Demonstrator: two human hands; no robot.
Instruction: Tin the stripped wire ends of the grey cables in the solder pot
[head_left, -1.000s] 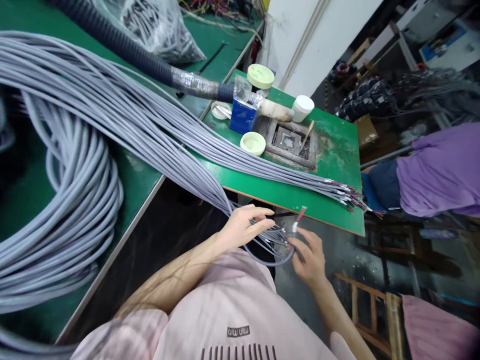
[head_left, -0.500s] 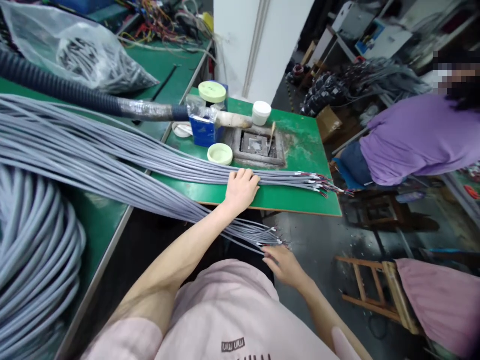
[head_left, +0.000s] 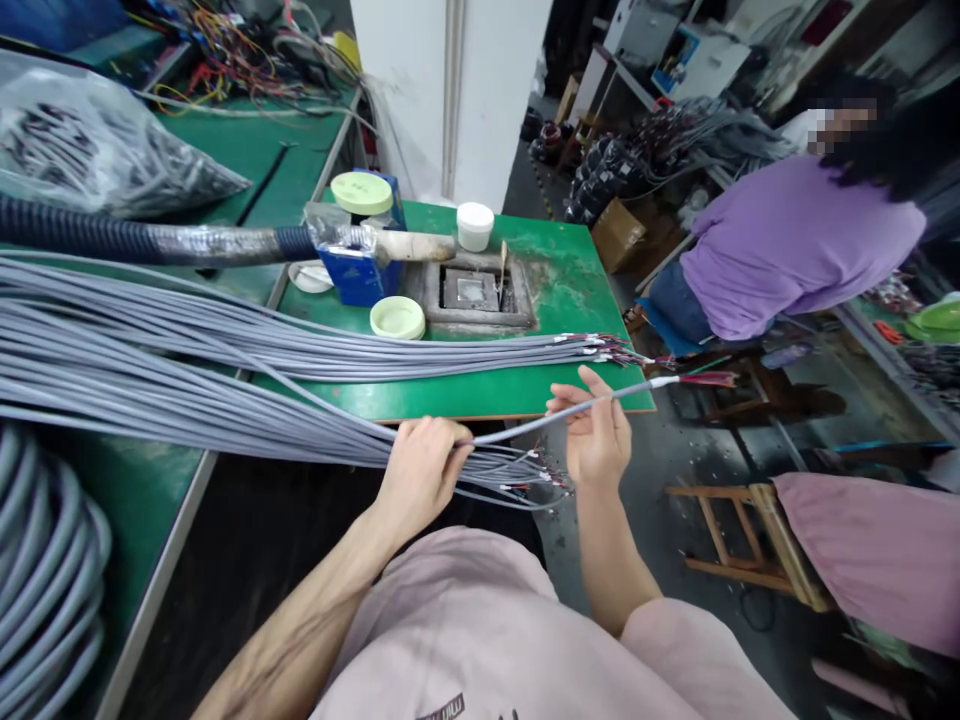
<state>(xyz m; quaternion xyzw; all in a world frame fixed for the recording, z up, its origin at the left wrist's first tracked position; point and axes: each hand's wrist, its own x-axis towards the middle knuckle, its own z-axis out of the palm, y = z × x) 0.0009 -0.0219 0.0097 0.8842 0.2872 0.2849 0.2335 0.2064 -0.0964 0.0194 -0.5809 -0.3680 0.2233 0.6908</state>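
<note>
A single grey cable (head_left: 525,430) runs between my two hands, apart from the others. My left hand (head_left: 424,462) is closed around it, over the lower cable bundle (head_left: 322,425). Further along, my right hand (head_left: 598,435) pinches the same cable near its stripped end, some fingers extended. Beyond the right hand, a white band (head_left: 664,382) and thin coloured wires (head_left: 709,379) show at the cable's tip. Below, the other stripped ends (head_left: 536,475) hang past the table edge. The upper cable bundle (head_left: 420,358) lies on the green table, its ends toward the right.
On the green table (head_left: 570,270) are a square pot (head_left: 474,290) set in a frame, a white tub (head_left: 475,227), a pale green lid (head_left: 397,318) and a hose (head_left: 225,243). A thick cable coil (head_left: 45,580) lies left. A person in purple (head_left: 802,250) sits at right, near a wooden stool (head_left: 750,545).
My left hand has left the upper bundle and come down to the lower one. My right hand has risen with one cable's end. The view has shifted slightly right.
</note>
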